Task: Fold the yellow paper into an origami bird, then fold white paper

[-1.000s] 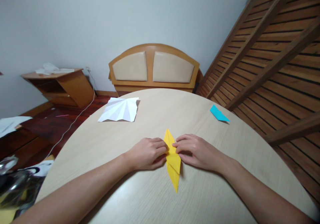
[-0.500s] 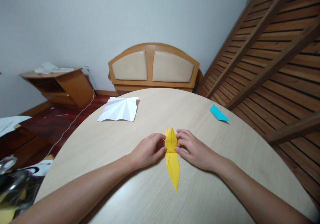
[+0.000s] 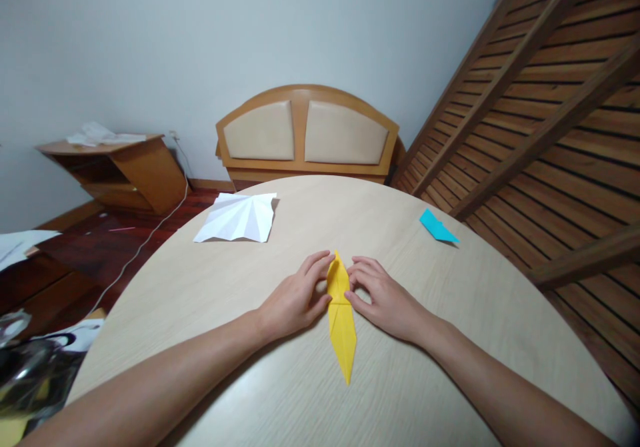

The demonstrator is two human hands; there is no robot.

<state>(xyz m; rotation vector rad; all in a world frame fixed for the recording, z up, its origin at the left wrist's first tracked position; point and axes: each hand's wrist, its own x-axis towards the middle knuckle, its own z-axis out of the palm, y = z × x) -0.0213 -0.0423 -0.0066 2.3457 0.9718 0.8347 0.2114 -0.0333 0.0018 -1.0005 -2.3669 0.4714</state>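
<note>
My left hand (image 3: 295, 297) and my right hand (image 3: 383, 296) lie on the round table (image 3: 210, 314), one on each side of the yellow paper (image 3: 342, 320). The paper is folded into a long, narrow shape with two sharp ends, and it lies flat near the middle of the table, with one end pointing to me and the other end pointing away. The fingertips of both hands press on the far half of the paper, the left ones on its left edge and the right ones on its right edge, so the hands are very close but they do not touch each other. The near half of the paper is free. A white creased sheet (image 3: 236, 218) lies well apart at the far left of the table, and a small blue folded piece (image 3: 437, 226) lies at the far right, near the edge. Behind the table a wooden headboard (image 3: 306, 134) stands against the wall.
</note>
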